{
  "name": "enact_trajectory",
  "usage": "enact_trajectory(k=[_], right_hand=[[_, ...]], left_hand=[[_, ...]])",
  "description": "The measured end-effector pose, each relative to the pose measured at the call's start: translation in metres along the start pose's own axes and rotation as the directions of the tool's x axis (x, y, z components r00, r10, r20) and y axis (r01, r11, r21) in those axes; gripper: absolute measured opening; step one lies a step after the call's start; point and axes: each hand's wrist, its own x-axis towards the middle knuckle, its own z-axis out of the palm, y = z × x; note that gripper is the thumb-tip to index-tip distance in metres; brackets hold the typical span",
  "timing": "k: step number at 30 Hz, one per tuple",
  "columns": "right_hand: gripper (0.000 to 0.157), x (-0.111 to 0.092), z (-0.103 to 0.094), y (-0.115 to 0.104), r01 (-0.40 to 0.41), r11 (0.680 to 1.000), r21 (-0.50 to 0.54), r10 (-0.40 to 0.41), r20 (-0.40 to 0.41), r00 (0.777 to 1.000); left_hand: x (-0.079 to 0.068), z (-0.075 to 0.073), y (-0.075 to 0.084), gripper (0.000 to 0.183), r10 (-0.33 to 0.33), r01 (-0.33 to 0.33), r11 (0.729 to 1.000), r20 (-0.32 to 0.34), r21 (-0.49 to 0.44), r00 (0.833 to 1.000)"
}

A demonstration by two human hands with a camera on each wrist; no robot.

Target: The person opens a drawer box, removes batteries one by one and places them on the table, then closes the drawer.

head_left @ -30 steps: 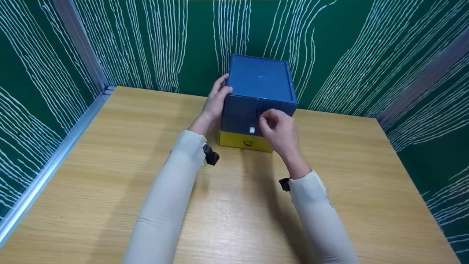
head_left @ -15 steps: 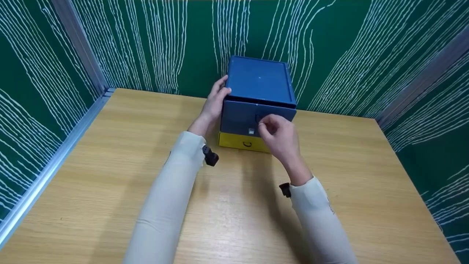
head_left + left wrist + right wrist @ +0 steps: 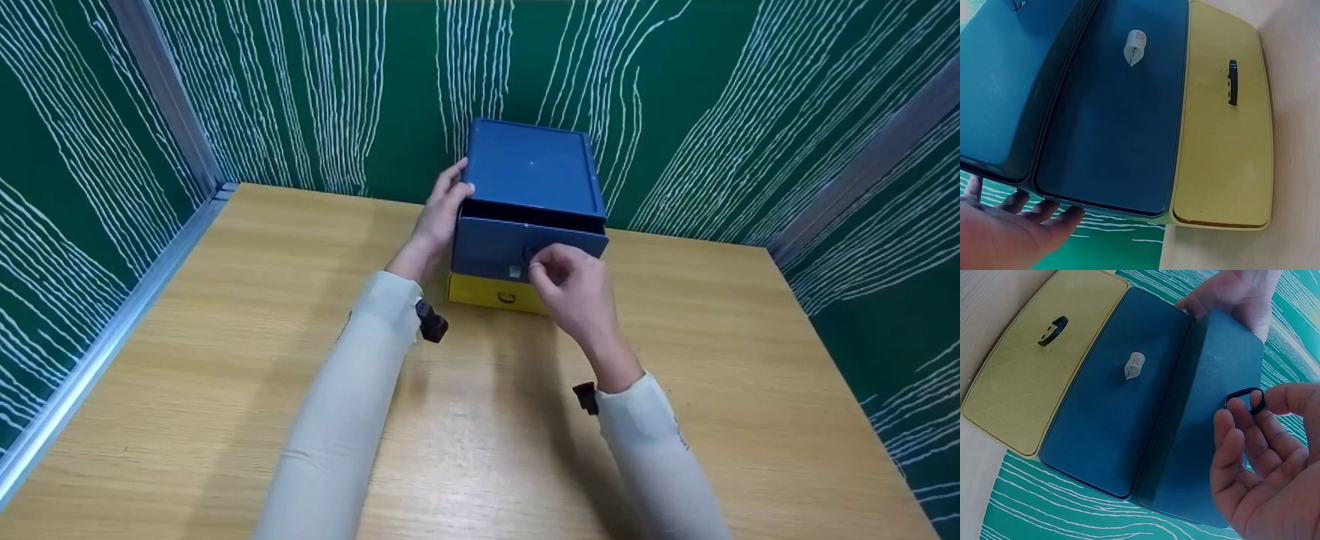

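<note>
A small drawer cabinet with a blue top [image 3: 532, 169] stands at the back of the table. Its blue top drawer [image 3: 487, 244] is partly pulled out, with a dark gap under the cabinet's top edge. My right hand [image 3: 581, 292] pinches the drawer's black loop handle [image 3: 1246, 390] between thumb and fingers. My left hand [image 3: 436, 217] rests against the cabinet's left side, fingers extended along it. Below sits a second blue drawer [image 3: 1112, 124] with a white tab [image 3: 1135, 364], closed. The bottom yellow drawer [image 3: 480, 291], with a black handle [image 3: 1233, 83], is closed too.
The wooden table [image 3: 465, 420] stretches in front of the cabinet and to both sides. Right behind the cabinet rises a green wall [image 3: 409, 97] with white wavy lines. Metal frame posts [image 3: 169, 97] stand at the corners.
The top drawer has slid out toward me from closed, my right hand drawing back with its handle. My left hand has stayed on the cabinet's side.
</note>
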Motion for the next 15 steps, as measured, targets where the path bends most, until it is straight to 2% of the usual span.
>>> enact_trajectory(k=[9,12,15], right_hand=[[0.011,-0.006,-0.0007,-0.0013,-0.007,1.0,0.018,0.007,0.011,1.0],[0.011,-0.0077,-0.0014,-0.0019,-0.007,1.0,0.019,0.007,0.016,1.0],[0.01,-0.0089,-0.0027,-0.003,-0.007,1.0,0.021,0.007,0.021,1.0]], left_hand=[[0.0023,-0.0014,-0.0019,0.049,0.028,-0.028,1.0,0.005,-0.013,1.0],[0.003,-0.0011,-0.0019,0.048,0.019,-0.019,1.0,0.006,-0.014,1.0],[0.01,-0.0027,-0.0082,0.048,0.018,-0.018,1.0,0.0,-0.014,1.0]])
